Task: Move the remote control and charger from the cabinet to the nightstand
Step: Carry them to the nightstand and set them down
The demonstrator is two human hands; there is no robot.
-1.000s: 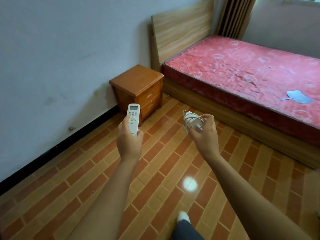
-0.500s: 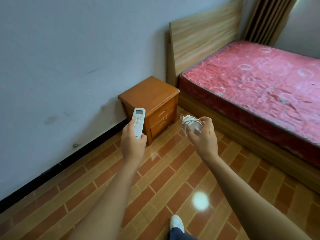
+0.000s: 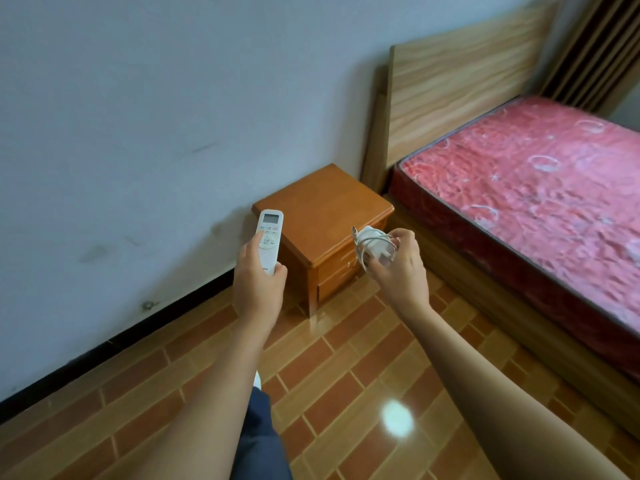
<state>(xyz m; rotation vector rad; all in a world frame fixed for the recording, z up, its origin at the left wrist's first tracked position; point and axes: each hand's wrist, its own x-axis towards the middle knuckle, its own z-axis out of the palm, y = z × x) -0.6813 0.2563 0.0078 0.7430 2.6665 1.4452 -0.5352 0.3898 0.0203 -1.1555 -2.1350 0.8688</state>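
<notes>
A single wide-angle view comes from the person's head, looking forward and steeply down across both outstretched forearms. The left hand (image 3: 258, 289) and right hand (image 3: 401, 271) sit near the middle of the frame, close to the lens, with the forearms running out through the bottom edge. Beyond them, toward 12 o'clock, the nightstand (image 3: 322, 216) stands against the wall (image 3: 138, 133), which fills the frame from 9 to 12 o'clock. The bed (image 3: 536, 202) lies from 1 to 3 o'clock, its headboard (image 3: 457, 81) at 1 o'clock. The tiled floor (image 3: 346, 393) covers the lower half. Straight edges bow toward the frame's borders.
</notes>
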